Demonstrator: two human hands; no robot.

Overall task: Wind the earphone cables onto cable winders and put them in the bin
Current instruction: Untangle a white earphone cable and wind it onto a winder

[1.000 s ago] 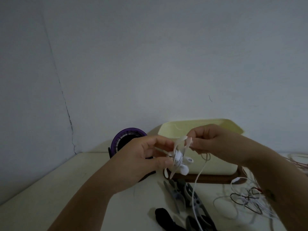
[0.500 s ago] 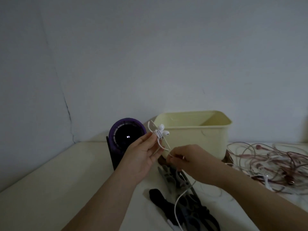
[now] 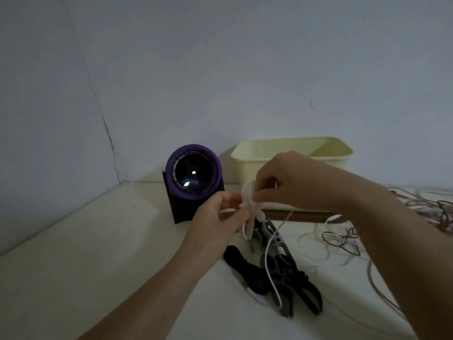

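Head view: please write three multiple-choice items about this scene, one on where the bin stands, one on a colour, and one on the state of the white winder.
1. Where does the bin stand?
A. On the floor
B. At the back of the table, beyond both hands
C. On a wall shelf

2. What colour is the ring of the round device?
A. Green
B. Orange
C. Purple

3. In what state is the white winder?
A. Held between the left hand and the right hand
B. Lying in the bin
C. Lying alone on the table

Answers:
1 B: the bin sits near the wall, partly hidden behind the hands.
2 C: a purple ring surrounds the dark dome.
3 A: fingers of both hands pinch it in the air above the table.
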